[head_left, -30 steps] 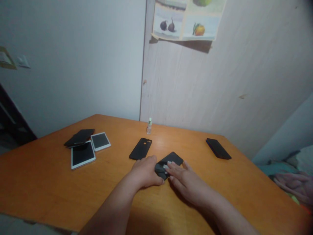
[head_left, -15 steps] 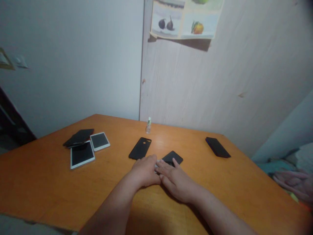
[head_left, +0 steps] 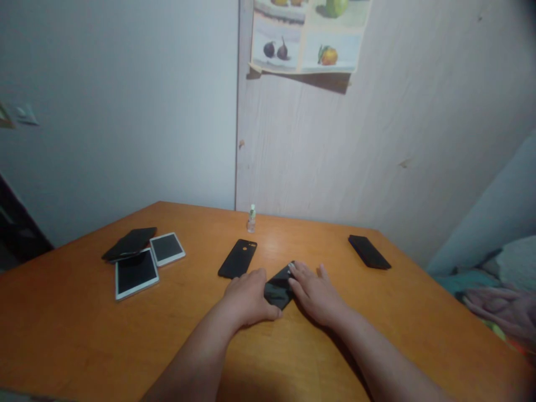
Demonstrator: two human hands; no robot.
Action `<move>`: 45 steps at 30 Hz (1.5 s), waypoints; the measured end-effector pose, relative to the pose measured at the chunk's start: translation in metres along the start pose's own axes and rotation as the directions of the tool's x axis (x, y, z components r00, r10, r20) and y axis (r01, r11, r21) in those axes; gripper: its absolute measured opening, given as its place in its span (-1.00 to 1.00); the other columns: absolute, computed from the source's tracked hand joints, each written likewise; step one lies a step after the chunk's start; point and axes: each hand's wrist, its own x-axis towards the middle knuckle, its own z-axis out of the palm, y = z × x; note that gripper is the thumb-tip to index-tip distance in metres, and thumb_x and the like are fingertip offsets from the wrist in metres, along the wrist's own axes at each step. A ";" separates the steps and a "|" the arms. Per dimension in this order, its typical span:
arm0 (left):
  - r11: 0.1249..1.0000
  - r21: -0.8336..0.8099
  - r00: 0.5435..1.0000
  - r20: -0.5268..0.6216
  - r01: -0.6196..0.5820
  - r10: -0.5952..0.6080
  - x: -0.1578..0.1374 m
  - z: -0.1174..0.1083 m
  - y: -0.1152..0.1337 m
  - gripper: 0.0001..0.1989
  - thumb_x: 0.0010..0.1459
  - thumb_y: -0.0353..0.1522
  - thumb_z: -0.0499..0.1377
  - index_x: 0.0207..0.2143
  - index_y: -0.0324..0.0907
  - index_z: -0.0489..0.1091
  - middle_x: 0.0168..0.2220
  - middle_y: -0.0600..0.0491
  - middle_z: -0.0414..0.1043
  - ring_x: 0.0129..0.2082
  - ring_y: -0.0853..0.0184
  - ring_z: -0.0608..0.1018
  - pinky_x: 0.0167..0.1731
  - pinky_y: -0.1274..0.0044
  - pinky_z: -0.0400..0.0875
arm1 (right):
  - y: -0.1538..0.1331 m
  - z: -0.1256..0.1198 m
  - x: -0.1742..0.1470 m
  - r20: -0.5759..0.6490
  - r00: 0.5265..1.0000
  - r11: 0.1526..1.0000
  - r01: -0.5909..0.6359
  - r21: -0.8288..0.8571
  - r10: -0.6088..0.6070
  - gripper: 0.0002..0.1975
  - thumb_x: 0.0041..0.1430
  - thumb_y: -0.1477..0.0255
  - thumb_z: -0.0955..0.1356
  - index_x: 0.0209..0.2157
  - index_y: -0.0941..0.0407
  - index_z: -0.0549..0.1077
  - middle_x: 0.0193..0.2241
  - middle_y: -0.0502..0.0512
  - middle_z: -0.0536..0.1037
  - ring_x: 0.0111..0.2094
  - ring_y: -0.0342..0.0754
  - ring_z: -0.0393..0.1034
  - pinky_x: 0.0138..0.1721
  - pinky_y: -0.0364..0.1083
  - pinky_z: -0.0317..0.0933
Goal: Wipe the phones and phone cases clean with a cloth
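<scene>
A smartphone with a dark glossy face lies slantwise on the table in front of me. My left hand grips its left end, with the thumb at the near corner and the fingers along the far side. My right hand lies over the phone's far right end, fingers pressed down on a small white wipe, mostly hidden beneath them; whether it is cloth or paper I cannot tell. Just beyond my left hand is a black phone case with a round hole and a camera cutout.
On the left of the wooden table are a larger white tablet, a smaller white tablet and a black case. A small clear bottle stands at the back. A dark flat object lies at the right.
My right hand has slid right and away from my left hand, carrying the white wipe to the phone's far end. More of the phone's face shows. The view has shifted slightly.
</scene>
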 end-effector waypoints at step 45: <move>0.997 0.027 0.996 -0.038 -0.078 0.079 0.006 0.010 -0.010 -0.53 -0.11 0.02 0.30 -0.26 -0.07 0.32 -0.22 0.00 0.54 -0.29 0.15 0.56 -0.49 0.49 0.12 | -0.008 -0.009 -0.018 0.041 0.984 0.984 0.174 0.043 -0.176 -0.48 0.35 0.36 0.13 0.30 0.10 0.26 0.32 0.25 0.22 0.35 0.12 0.06 0.34 0.34 -0.39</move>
